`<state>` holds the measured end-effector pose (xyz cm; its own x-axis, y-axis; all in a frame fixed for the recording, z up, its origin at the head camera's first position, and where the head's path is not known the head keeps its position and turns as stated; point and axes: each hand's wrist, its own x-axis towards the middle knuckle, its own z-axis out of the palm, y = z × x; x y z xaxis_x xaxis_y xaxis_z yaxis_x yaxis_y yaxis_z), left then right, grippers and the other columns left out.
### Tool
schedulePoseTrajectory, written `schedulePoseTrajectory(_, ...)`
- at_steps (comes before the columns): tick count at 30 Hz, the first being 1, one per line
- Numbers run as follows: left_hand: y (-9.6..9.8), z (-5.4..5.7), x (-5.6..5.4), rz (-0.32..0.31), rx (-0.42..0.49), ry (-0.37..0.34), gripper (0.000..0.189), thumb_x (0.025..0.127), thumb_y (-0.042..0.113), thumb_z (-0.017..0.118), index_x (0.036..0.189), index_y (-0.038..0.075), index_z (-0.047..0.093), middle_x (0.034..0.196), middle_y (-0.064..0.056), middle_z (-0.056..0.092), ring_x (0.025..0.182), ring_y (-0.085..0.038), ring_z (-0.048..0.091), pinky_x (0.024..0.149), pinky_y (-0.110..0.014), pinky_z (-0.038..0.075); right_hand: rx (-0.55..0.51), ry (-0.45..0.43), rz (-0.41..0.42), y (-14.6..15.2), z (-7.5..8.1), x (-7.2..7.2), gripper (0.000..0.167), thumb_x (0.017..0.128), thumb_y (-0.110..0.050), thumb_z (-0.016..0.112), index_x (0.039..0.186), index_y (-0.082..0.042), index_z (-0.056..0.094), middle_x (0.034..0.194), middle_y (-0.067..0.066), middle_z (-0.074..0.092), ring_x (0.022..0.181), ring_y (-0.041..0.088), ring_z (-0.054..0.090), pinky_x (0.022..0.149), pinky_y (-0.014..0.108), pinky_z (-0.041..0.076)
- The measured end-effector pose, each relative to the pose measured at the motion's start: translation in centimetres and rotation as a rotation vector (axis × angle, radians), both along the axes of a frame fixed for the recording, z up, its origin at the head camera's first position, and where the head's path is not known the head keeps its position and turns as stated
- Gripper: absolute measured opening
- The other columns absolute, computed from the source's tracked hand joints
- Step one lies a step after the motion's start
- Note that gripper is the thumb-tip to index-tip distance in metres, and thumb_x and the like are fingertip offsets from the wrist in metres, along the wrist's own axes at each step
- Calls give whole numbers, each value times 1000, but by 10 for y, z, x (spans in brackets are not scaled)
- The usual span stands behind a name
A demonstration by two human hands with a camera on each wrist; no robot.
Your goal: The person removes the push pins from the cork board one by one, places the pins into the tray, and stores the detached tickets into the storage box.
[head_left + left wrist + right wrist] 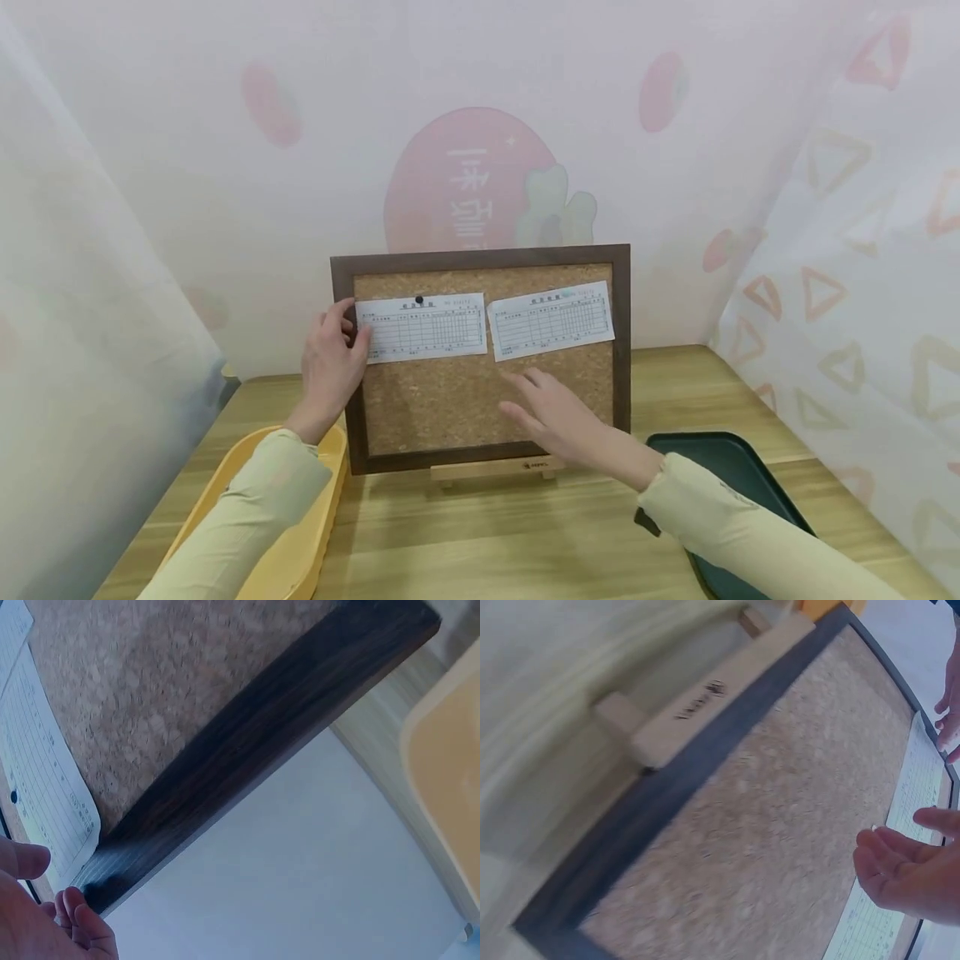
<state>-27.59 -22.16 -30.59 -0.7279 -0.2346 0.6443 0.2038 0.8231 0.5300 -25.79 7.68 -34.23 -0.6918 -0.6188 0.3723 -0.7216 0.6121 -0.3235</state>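
Note:
A cork board (450, 408) with a dark wooden frame leans upright on a small wooden stand (495, 471). Two printed paper forms lie against its upper half: a left form (420, 329), with a black pushpin (419, 299) at its top edge, and a tilted right form (551, 321). A faint teal spot near the right form's top is too blurred to identify. My left hand (333, 362) is at the left frame edge, its thumb apart from its bent fingers by the left form's edge. Below the right form, my right hand (558, 412) hovers with loosely bent fingers, gripping nothing visible.
A yellow tray (330, 500) stands on the wood-grain table (450, 550) at the left. To the right lies a dark green tray (720, 450), partly under the right forearm. Pale printed curtains (187, 208) hang behind the board and along both sides.

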Motion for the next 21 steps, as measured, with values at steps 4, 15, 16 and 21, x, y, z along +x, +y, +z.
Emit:
schedulePoseTrajectory(4, -2, 4, -3, 13, -8, 20, 36, 91, 13, 60, 124, 1, 54, 93, -18, 52, 79, -31, 52, 62, -35, 37, -107, -54, -11, -20, 12, -15, 47, 102, -32, 39, 135, 1, 46, 107, 12, 61, 93, 20, 59, 84, 39, 50)
schedulePoseTrajectory(15, -1, 8, -8, -7, -28, 21, 27, 91, 10, 59, 115, -2, 57, 94, -18, 52, 81, -32, 53, 65, -41, 41, -290, -174, -75, -45, 26, -41, 38, 101, -22, 43, 129, 3, 49, 88, 12, 64, 69, 14, 54, 64, 27, 46)
schedulePoseTrajectory(16, -1, 9, -8, -7, -30, 21, 26, 91, 10, 59, 113, -3, 57, 94, -18, 52, 82, -32, 53, 66, -41, 41, -303, -179, -89, -46, 27, -43, 37, 100, -20, 44, 128, 3, 50, 88, 12, 64, 69, 14, 54, 63, 27, 46)
schedulePoseTrajectory(21, -1, 12, -9, 8, -57, -2, 28, 89, 12, 63, 111, -3, 56, 96, -18, 53, 83, -31, 53, 66, -42, 43, -362, -173, -138, -53, 30, -50, 29, 96, -13, 50, 120, 2, 55, 87, 11, 65, 69, 15, 58, 61, 25, 47)
